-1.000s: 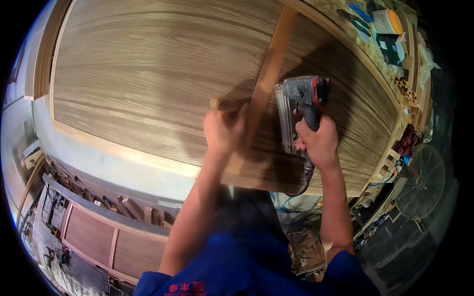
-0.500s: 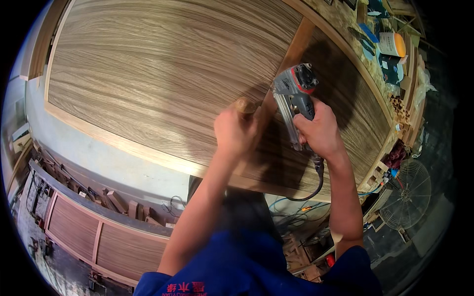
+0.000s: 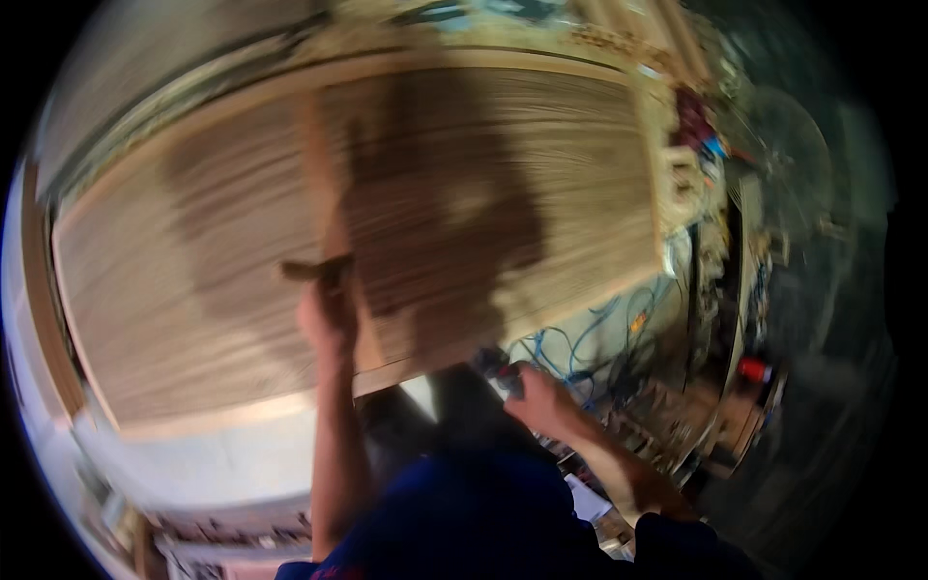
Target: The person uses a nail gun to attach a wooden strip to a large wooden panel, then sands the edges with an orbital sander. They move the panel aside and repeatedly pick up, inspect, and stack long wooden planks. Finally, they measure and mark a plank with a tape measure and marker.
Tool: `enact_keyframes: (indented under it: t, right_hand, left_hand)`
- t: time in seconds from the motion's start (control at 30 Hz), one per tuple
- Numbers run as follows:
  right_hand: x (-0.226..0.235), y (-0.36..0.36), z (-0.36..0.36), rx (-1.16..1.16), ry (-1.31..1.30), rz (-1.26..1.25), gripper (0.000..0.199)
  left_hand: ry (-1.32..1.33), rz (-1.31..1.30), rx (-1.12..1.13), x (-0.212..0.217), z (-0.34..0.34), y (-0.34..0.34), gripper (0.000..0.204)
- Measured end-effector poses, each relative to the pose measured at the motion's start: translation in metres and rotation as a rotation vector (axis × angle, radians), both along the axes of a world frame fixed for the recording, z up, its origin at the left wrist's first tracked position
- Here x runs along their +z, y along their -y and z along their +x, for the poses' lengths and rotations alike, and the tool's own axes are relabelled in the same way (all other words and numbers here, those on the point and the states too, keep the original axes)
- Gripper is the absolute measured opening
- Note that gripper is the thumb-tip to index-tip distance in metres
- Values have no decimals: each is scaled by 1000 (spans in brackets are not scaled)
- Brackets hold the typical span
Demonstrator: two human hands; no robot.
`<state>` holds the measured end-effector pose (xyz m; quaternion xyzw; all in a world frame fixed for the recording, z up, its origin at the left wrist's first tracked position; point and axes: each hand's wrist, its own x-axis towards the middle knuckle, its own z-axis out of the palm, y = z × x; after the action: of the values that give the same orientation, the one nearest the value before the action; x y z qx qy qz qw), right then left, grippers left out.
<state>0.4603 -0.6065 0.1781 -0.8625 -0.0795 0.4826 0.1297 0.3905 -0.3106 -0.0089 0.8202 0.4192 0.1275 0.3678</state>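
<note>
A large wood-grain panel (image 3: 222,319) with a pale wooden frame lies before me, crossed by a reddish wooden strip (image 3: 324,184). My left hand (image 3: 331,319) is closed around a wooden-handled tool (image 3: 302,272), just over the strip; blur hides the tool's exact kind. Past the panel's near edge, close to my body, my right hand (image 3: 546,401) grips a dark nail gun (image 3: 496,367). The gun is clear of the panel's face, and its lower part is smeared by motion.
Blue hoses (image 3: 570,353) hang in loops beyond the near right edge. Wood offcuts (image 3: 667,416) lie below them, near a red object (image 3: 754,369). A round wire fan (image 3: 783,145) stands at the far right. Small pieces of wood line the panel's right side.
My right hand has brought the nail gun back off the panel, down toward my body. The view has swung right, and my left hand still holds the wooden-handled tool by the strip.
</note>
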Motion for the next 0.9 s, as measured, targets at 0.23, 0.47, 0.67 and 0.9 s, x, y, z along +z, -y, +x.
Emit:
enact_keyframes:
  t: [0.23, 0.47, 0.67, 0.9]
  right_hand:
    - [-26, 248, -79, -211, 87, -38, 43]
    - [-40, 415, -75, -620, 201, -64, 42]
    - [-40, 524, 4, -742, 243, -39, 42]
    - [-6, 618, 162, -1021, -80, -63, 31]
  left_hand:
    - [180, -379, -378, 22, -10, 75, 20]
    - [-93, -734, -390, 25, 37, 209, 16]
    - [-133, -697, -611, 53, 149, 321, 16]
    - [-209, -469, -769, 18, 331, 399, 20]
